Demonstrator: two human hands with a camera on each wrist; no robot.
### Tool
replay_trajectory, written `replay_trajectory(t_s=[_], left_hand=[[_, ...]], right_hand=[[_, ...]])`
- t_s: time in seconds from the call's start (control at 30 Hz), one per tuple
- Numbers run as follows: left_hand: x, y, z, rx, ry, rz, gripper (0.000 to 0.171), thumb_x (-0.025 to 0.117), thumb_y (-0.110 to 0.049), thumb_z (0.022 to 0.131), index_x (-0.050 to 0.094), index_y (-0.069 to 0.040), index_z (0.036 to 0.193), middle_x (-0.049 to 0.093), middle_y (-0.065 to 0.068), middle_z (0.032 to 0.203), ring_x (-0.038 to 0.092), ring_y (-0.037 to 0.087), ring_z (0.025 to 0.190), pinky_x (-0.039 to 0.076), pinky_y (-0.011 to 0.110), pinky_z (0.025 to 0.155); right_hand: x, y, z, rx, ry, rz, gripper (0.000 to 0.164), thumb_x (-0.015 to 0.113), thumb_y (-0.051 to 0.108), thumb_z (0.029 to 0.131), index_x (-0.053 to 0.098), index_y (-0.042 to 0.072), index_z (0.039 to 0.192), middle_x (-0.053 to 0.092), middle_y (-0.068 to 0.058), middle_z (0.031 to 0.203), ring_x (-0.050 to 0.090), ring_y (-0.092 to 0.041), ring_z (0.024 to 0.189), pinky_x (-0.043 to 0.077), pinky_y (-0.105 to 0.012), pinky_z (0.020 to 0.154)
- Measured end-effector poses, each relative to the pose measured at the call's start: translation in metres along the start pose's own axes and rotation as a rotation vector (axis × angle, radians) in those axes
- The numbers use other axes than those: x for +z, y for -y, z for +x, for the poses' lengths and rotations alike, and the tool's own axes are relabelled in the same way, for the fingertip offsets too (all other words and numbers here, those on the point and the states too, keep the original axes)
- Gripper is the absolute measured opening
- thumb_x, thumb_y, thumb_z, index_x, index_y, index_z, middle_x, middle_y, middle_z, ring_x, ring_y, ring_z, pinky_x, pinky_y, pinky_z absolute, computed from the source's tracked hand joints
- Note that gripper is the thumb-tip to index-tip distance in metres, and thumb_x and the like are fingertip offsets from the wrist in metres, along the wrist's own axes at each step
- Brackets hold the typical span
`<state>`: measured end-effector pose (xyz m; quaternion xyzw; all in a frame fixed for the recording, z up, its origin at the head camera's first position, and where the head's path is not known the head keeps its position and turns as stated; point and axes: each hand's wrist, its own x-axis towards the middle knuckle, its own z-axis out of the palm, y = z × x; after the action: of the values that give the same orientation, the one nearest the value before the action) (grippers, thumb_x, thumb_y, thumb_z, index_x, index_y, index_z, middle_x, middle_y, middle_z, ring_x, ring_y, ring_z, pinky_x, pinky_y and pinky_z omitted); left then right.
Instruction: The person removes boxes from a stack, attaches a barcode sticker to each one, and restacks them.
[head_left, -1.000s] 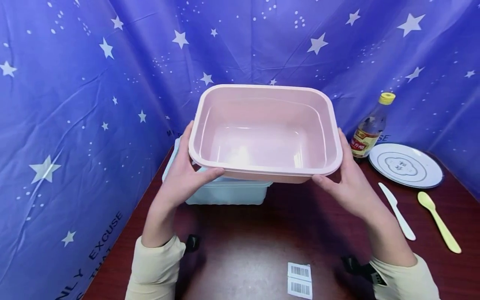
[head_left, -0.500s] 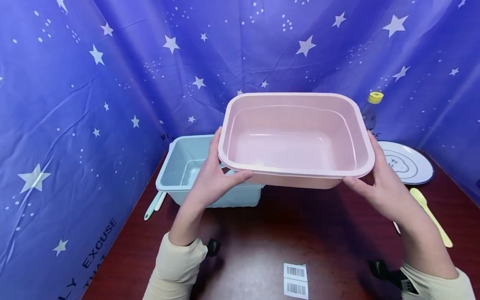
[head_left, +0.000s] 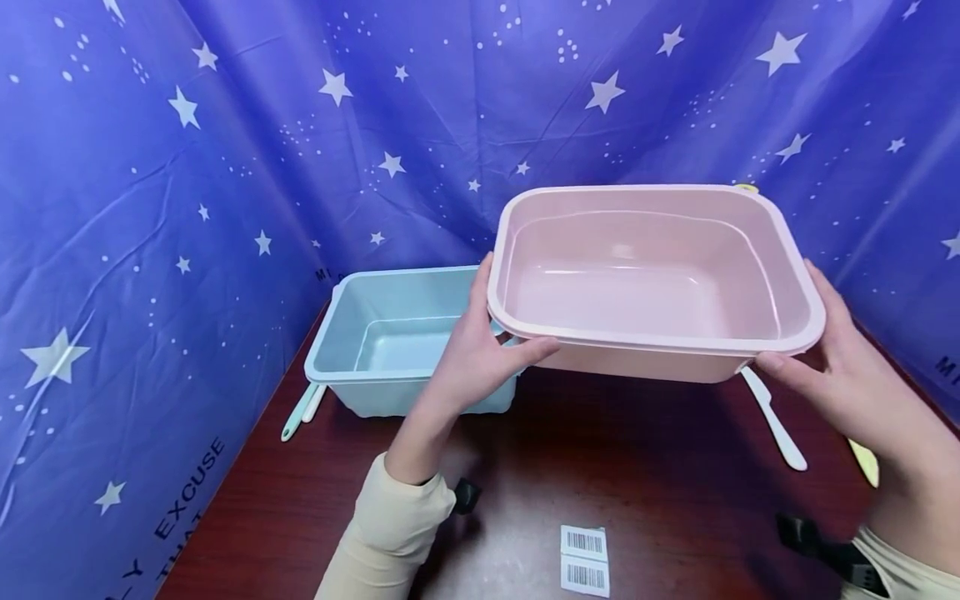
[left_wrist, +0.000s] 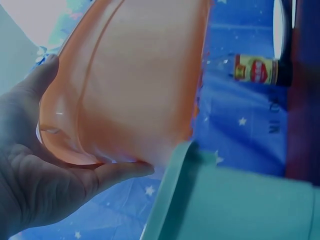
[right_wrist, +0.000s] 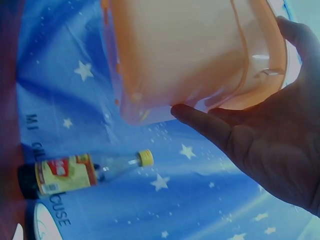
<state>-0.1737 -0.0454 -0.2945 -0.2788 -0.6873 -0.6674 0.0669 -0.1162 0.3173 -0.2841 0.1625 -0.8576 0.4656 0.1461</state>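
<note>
A pink plastic basin (head_left: 622,300), with nothing inside, is held up above the table, its opening tilted toward the head camera. My left hand (head_left: 480,358) grips its left end, thumb along the near rim. At the right end my right hand (head_left: 847,367) grips it the same way. Both wrist views show the basin's outer wall, tinted orange there, with fingers and thumb spread around the rim. A light blue basin (head_left: 420,393) stands on the table at the left, partly behind my left hand and the pink basin.
Two handles, one green (head_left: 298,414), lie left of the blue basin. A white knife (head_left: 776,425) and a yellow spoon (head_left: 864,463) lie at the right. A barcode label (head_left: 585,560) lies in front. A sauce bottle (right_wrist: 75,172) and plate (right_wrist: 46,225) stand behind. Starry curtains surround the table.
Both hands have carried the pink basin to the right. It uncovers the blue basin and the handles at the left, and now hides the plate and most of the bottle in the head view.
</note>
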Motion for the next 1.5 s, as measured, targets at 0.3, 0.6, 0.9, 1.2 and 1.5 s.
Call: replay_trajectory(t_s=[0.3, 0.6, 0.9, 1.2, 1.5], left_hand=[[0.008, 0.012, 0.0, -0.029, 0.007, 0.039, 0.103, 0.089, -0.018, 0.077, 0.024, -0.026, 0.157, 0.052, 0.002, 0.138, 0.055, 0.035, 0.117, 0.055, 0.043, 0.084], [-0.003, 0.021, -0.004, -0.081, -0.021, 0.103, 0.104, 0.09, -0.02, 0.077, 0.025, -0.025, 0.157, 0.053, 0.003, 0.135, 0.056, 0.027, 0.115, 0.052, 0.042, 0.09], [0.014, 0.025, -0.009, -0.132, -0.024, 0.141, 0.103, 0.092, -0.026, 0.075, 0.026, -0.03, 0.155, 0.056, -0.004, 0.133, 0.056, 0.017, 0.12, 0.042, 0.037, 0.105], [0.031, 0.04, -0.012, -0.163, -0.02, 0.044, 0.1, 0.091, -0.014, 0.075, 0.029, -0.021, 0.152, 0.054, -0.001, 0.134, 0.054, 0.019, 0.12, 0.039, 0.043, 0.108], [0.048, 0.06, -0.013, -0.168, -0.043, -0.051, 0.106, 0.089, -0.001, 0.073, 0.024, -0.016, 0.155, 0.05, 0.003, 0.138, 0.053, 0.017, 0.119, 0.041, 0.036, 0.106]], right_hand=[[-0.007, -0.012, -0.002, 0.055, 0.039, -0.046, 0.093, 0.066, 0.002, 0.092, 0.011, 0.029, 0.162, 0.027, -0.001, 0.152, 0.034, -0.003, 0.125, 0.027, -0.005, 0.091], [0.012, -0.023, 0.011, -0.006, 0.117, 0.015, 0.09, 0.063, -0.004, 0.092, 0.016, 0.025, 0.162, 0.034, -0.004, 0.15, 0.036, -0.01, 0.127, 0.03, -0.009, 0.093], [-0.002, -0.043, 0.002, 0.083, 0.221, -0.054, 0.088, 0.061, 0.006, 0.098, 0.007, 0.031, 0.163, 0.019, -0.009, 0.162, 0.023, 0.002, 0.134, 0.022, -0.005, 0.095], [-0.015, -0.055, -0.003, 0.254, 0.368, -0.015, 0.086, 0.056, 0.017, 0.104, -0.004, 0.039, 0.162, 0.002, -0.016, 0.167, 0.006, -0.027, 0.146, 0.011, -0.062, 0.112], [-0.014, -0.072, -0.006, 0.245, 0.403, -0.01, 0.086, 0.057, 0.015, 0.103, -0.002, 0.033, 0.163, 0.008, -0.014, 0.166, 0.017, -0.001, 0.138, 0.024, -0.012, 0.097]])
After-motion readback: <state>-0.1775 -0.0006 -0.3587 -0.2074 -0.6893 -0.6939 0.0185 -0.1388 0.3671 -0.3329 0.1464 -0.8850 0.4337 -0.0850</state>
